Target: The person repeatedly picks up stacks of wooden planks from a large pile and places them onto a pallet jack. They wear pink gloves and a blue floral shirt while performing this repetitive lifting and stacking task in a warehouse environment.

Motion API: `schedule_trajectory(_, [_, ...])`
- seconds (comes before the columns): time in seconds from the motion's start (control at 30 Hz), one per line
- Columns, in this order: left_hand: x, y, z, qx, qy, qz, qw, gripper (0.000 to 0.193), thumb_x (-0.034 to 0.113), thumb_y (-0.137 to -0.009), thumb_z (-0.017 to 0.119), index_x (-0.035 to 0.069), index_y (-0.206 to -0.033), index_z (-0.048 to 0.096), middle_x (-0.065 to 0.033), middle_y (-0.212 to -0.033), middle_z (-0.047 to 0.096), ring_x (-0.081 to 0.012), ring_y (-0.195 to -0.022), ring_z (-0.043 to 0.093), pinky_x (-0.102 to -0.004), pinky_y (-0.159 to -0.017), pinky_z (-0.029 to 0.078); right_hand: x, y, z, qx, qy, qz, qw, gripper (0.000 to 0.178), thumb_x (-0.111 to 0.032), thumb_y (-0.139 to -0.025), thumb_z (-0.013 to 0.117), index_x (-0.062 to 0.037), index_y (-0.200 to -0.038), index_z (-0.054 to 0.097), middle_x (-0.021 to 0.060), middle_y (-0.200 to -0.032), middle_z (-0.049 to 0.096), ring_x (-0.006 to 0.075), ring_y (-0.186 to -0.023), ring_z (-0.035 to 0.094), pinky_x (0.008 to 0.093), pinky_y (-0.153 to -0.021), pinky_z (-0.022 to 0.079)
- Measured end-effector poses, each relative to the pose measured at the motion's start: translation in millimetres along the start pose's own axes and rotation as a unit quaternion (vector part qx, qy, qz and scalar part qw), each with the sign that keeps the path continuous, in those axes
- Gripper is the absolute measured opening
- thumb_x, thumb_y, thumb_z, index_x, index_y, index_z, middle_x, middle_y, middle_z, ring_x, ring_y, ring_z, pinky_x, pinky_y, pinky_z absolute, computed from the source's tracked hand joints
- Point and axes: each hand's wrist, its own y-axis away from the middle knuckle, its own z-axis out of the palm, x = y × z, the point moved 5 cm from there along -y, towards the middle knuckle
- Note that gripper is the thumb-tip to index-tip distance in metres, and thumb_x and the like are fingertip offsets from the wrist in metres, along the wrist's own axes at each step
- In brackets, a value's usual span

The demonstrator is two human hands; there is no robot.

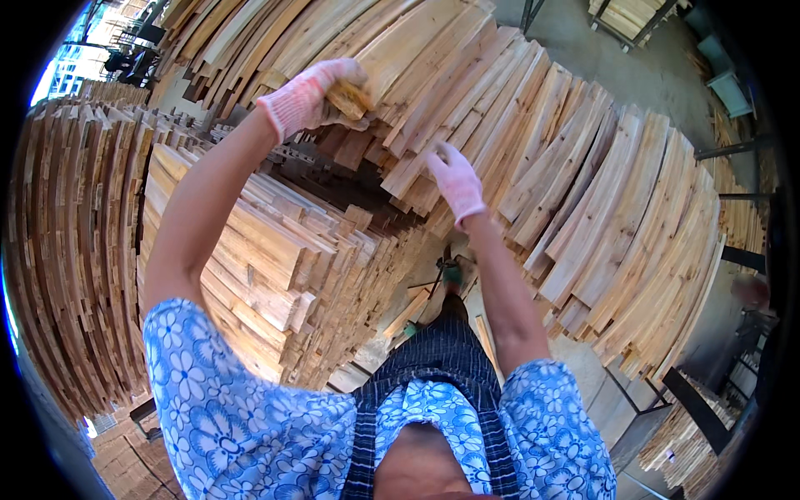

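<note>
One wood piece point(350, 102) is sitting clamped in my left hand point(305, 97), my right hand point(456, 180) is hanging fingers-apart near stacked boards point(615, 196); I'm likely shifting pieces, next needing a steady lift.

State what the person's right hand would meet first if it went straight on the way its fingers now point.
The right hand would probably meet the wooden boards stacked just ahead; depth is unclear, so it may already touch one.
</note>
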Motion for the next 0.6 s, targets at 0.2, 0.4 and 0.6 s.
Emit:
schedule_trajectory(0.2, [-3, 156, -17, -0.039, 0.172, 0.069, 0.982, 0.052, 0.027, -0.082, 0.077, 0.002, -0.125, 0.060, -0.0140, -0.099, 0.068, -0.0290, -0.092, 0.072, -0.0432, -0.079, 0.066, 23, 4, 24, 0.229, 0.085, 0.136, 0.960, 0.069, -0.037, -0.092, 0.067, 0.0018, -0.145, 0.046, 0.0279, -0.134, 0.063, 0.0348, -0.124, 0.062, 0.0452, -0.101, 0.049])
schedule_trajectory(0.4, [-46, 337, -25, 0.023, 0.305, 0.132, 0.943, 0.086, 0.029, -0.077, 0.080, 0.001, -0.149, 0.041, -0.0282, -0.119, 0.064, -0.0391, -0.096, 0.071, -0.0527, -0.078, 0.064, 50, -57, 32, 0.298, -0.240, 0.135, 0.914, 0.058, -0.034, -0.089, 0.072, -0.0122, -0.139, 0.050, 0.0157, -0.130, 0.064, 0.0299, -0.118, 0.062, 0.0438, -0.098, 0.052])
schedule_trajectory(0.6, [-197, 516, -40, 0.239, 0.445, 0.256, 0.824, 0.095, 0.021, -0.078, 0.077, 0.005, -0.158, 0.029, -0.0267, -0.132, 0.059, -0.0444, -0.104, 0.069, -0.0593, -0.085, 0.061, -20, 17, -28, 0.105, 0.355, -0.108, 0.923, 0.051, -0.032, -0.092, 0.068, -0.0055, -0.135, 0.059, 0.0162, -0.128, 0.067, 0.0310, -0.117, 0.064, 0.0424, -0.099, 0.051])
